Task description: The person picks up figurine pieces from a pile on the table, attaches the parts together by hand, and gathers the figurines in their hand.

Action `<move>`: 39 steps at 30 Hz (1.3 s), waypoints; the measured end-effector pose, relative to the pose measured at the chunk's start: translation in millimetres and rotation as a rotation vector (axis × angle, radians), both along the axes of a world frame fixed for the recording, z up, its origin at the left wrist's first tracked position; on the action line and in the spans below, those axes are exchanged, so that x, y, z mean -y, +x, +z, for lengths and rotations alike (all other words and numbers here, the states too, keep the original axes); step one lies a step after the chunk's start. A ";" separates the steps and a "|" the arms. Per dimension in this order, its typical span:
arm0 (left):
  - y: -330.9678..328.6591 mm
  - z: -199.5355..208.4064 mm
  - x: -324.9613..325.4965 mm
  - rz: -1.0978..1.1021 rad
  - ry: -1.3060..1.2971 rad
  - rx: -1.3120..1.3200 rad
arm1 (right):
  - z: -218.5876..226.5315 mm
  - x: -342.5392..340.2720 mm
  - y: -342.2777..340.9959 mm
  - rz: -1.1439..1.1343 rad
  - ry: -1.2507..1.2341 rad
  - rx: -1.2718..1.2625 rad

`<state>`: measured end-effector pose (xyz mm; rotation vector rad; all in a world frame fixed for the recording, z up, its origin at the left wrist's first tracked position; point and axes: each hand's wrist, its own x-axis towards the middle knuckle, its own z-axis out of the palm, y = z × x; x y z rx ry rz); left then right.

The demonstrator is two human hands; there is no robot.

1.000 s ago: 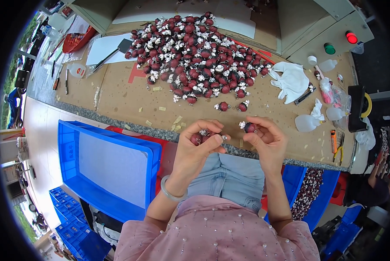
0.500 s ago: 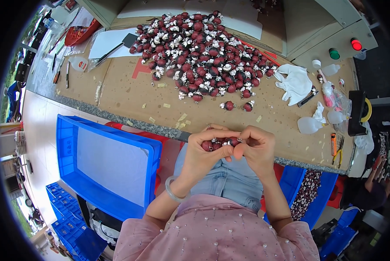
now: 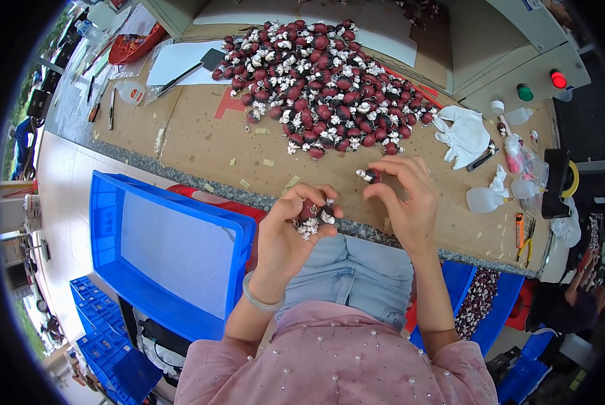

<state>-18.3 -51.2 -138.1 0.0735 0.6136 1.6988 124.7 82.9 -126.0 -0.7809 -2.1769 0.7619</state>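
Note:
Several small figurine charms with dark red round heads, white bodies and metal loops lie in my left hand, whose fingers curl round them above the table's front edge. Over the table, my right hand has thumb and fingertips around a single figurine charm, its white end pointing left. Part of the table behind this hand is hidden. A large pile of the same charms covers the far middle of the table.
An empty-looking blue crate stands left of my lap. White gloves, small plastic bottles, yellow-handled pliers and a tape dispenser lie at right. A blue bin with more charms stands at lower right.
My hands have come apart. The right one has moved up and forward to a charm on the table, while the left has turned more open to view with charms still in it.

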 end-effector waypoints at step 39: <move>28.0 1.7 -13.1 0.027 -0.137 -0.770 | -16.3 -16.0 19.0 -0.307 -0.205 0.090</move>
